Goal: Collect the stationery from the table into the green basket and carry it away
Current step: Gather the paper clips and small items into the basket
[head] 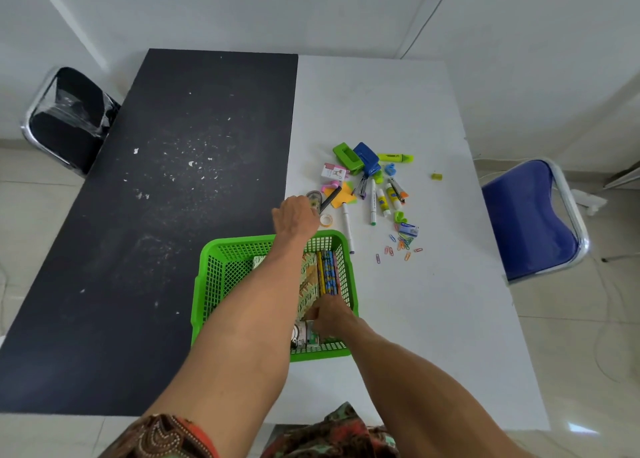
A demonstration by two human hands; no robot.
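Note:
The green basket stands on the table in front of me, holding a patterned notebook and a bundle of pencils. My right hand is inside the basket at its near right corner, fingers curled on the ends of the pencils. My left hand reaches over the basket's far rim, fingers down beside a correction tape and a small tape roll; what it holds is hidden. A pile of stationery lies beyond: a green punch, a blue stapler, a highlighter, glue sticks, markers, and several paper clips.
The table has a black half on the left and a white half on the right. A black chair stands at the far left, a blue chair at the right. A small yellow-green sharpener lies apart from the pile.

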